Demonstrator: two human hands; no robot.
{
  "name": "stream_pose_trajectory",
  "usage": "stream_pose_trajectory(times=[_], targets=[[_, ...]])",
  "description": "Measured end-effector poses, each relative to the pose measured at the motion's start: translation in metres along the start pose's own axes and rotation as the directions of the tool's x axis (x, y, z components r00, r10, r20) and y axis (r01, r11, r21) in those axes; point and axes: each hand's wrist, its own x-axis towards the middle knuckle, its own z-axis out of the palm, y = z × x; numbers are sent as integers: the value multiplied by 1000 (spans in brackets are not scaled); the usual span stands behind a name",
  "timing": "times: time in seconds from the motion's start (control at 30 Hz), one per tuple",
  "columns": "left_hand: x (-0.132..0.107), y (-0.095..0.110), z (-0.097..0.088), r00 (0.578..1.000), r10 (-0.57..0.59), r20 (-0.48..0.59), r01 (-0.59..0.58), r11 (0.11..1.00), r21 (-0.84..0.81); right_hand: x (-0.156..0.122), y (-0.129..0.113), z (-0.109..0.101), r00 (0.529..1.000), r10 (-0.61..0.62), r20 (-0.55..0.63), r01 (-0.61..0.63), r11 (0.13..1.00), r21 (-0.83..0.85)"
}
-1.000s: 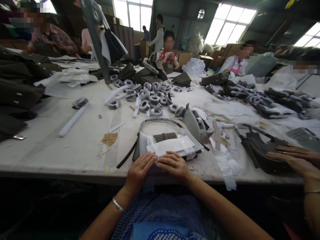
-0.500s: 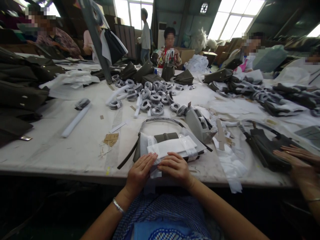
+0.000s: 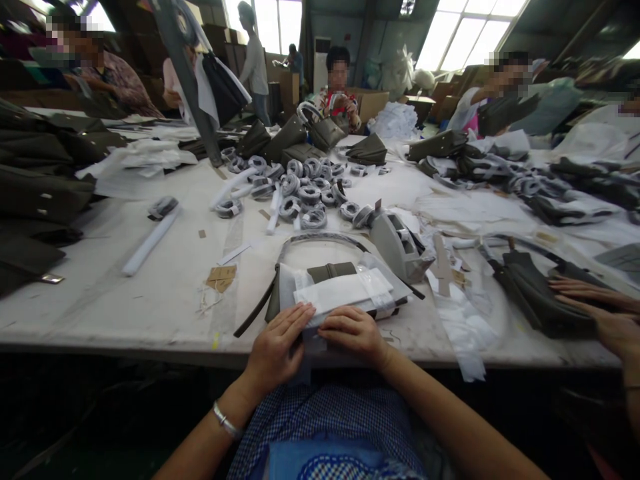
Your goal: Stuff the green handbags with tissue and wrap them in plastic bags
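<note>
Evidently, the step in hand is pressing a white sheet (image 3: 345, 292) against one dark bag (image 3: 332, 271), which lies on the table (image 3: 175, 303) at the near edge, directly before the person. The left hand (image 3: 281, 343) has its fingers together, laid over the sheet's near-left edge; the right hand (image 3: 356, 335) has its fingers together and bent at the near edge, just beside. Whether either pinches anything underneath cannot be told. Recommended: press evenly with both hands, smooth outward, and hold the loose strap (image 3: 257, 308) clear at left.

Count: one tape dispenser (image 3: 399, 241), just beyond the bag to the right; one white tube (image 3: 150, 248) at left, with one coil (image 3: 163, 207) at its far end; two co-worker's hands (image 3: 597, 312) at right, by one second bag (image 3: 540, 293). The far heap of coils (image 3: 310, 195) overlaps too much for an exact count.
</note>
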Motion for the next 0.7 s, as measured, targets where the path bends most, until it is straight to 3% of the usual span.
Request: stream_pose_trajectory(times=[0.1, 0.2, 0.3, 0.47, 0.7], targets=[[5, 7, -16, 994, -45, 104, 53, 996, -78, -3, 0, 1, 1000, -15, -5, 15, 1000, -21], [8, 10, -20, 991, -90, 103, 99, 991, -88, -5, -1, 3, 999, -21, -24, 19, 998, -57], [8, 8, -9, 995, -98, 26, 99, 994, -51, -6, -1, 5, 999, -9, -37, 6, 998, -70], [3, 1, 13, 990, -9, -138, 19, 997, 70, -6, 0, 3, 999, 2, -46, -5, 999, -53], [3, -2, 17, 984, 16, -176, 1, 995, 96, -28, -37, -4, 994, -5, 110, 22, 988, -152]])
